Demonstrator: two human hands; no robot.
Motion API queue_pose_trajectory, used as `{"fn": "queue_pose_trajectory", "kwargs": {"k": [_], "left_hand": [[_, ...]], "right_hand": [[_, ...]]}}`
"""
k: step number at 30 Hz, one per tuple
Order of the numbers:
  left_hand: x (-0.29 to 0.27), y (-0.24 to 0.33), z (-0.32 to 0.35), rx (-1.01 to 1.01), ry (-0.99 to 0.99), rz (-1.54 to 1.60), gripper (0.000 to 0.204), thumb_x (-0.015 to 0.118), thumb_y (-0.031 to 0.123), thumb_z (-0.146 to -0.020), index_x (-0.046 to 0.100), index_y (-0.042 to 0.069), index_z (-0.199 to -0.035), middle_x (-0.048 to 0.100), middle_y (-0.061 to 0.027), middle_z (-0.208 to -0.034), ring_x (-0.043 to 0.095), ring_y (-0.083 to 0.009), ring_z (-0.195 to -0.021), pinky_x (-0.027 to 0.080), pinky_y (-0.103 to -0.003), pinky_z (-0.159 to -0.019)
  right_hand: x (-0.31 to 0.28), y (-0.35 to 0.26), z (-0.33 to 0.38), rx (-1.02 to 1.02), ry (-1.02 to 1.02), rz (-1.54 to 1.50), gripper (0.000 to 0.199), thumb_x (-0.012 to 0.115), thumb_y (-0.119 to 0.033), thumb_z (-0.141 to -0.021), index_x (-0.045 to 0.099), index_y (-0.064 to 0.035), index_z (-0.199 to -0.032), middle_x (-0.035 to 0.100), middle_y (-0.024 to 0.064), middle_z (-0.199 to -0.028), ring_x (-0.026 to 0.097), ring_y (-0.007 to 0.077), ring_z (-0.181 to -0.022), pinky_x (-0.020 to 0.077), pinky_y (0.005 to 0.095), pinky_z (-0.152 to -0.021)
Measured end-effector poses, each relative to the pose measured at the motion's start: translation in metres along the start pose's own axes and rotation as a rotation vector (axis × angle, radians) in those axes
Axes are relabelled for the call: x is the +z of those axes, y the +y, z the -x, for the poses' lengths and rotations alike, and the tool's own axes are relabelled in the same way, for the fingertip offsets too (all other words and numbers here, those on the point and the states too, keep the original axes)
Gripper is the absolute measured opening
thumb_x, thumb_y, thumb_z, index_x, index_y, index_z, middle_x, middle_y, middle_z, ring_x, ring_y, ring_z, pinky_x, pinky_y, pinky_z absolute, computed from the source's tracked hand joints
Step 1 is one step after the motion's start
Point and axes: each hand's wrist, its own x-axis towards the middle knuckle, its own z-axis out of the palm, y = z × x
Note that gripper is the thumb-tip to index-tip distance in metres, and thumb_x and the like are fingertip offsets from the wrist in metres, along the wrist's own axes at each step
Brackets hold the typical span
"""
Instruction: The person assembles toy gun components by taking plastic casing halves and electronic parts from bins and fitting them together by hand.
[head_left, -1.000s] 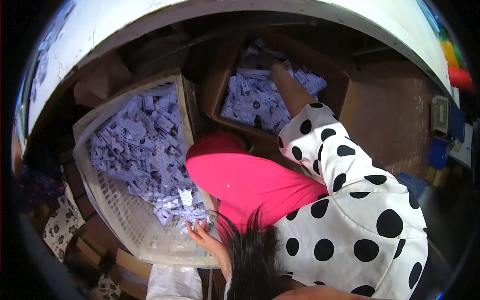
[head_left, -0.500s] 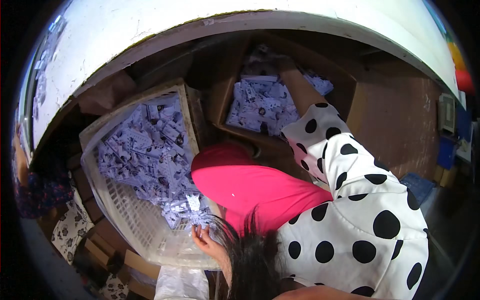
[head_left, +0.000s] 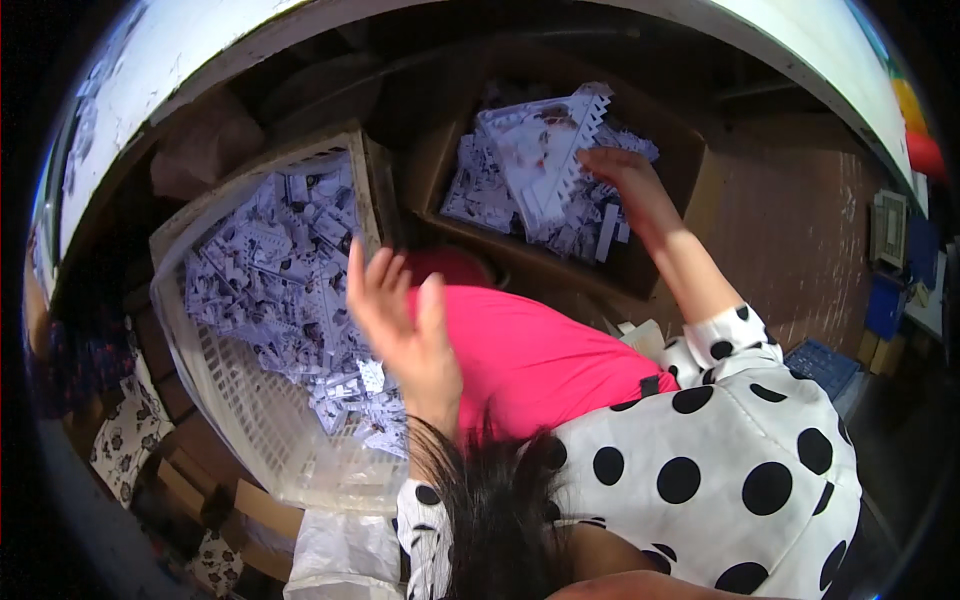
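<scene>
My right hand [head_left: 632, 188] pinches a white printed sheet [head_left: 540, 155] by its zigzag-cut edge. The sheet is held up, tilted, over an open cardboard box [head_left: 685, 205] that holds many loose white printed pieces [head_left: 472, 192]. My left hand [head_left: 402, 325] is raised with its fingers apart and nothing in it. It hovers by the right side of a white plastic crate [head_left: 268, 420], next to my pink-clad leg [head_left: 530, 350]. A heap of similar printed pieces [head_left: 265, 275] fills much of the crate.
A white tabletop [head_left: 230, 35] arches over the far side. Below the crate is a white plastic bag [head_left: 345, 555], with cardboard boxes [head_left: 265, 525] beside it. A blue tray [head_left: 825, 370] lies at the right. Another person's arm [head_left: 38, 315] shows at the far left.
My right hand has come up out of the cardboard box with the zigzag-edged sheet. My left hand has risen from the crate's near edge and moved farther away from me, still open.
</scene>
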Motion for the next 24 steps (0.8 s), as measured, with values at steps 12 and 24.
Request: {"fn": "queue_pose_trajectory", "kwargs": {"k": [12, 24], "left_hand": [[-0.045, -0.011, 0.053, -0.482, -0.078, 0.716, 0.097, 0.074, 0.01, -0.069, 0.013, 0.009, -0.145, 0.053, -0.0179, -0.117, 0.061, -0.0255, -0.095, 0.056, -0.035, -0.074], [-0.053, -0.037, 0.071, -0.384, -0.03, 0.8, 0.097, 0.075, 0.017, -0.07, 0.014, 0.008, -0.144, 0.049, -0.0167, -0.123, 0.055, -0.0255, -0.106, 0.047, -0.038, -0.092]], "right_hand": [[0.046, -0.011, 0.085, -0.04, -0.724, 0.076, 0.027, 0.066, -0.026, -0.083, 0.068, -0.0029, -0.098, 0.067, 0.0056, -0.096, 0.06, 0.0109, -0.09, 0.0457, 0.0278, -0.082], [-0.024, 0.203, -0.185, 0.332, 0.231, 1.214, 0.059, 0.066, -0.046, -0.074, 0.06, -0.0033, -0.114, 0.057, 0.0163, -0.121, 0.054, 0.0319, -0.113, 0.0432, 0.0364, -0.094]]}}
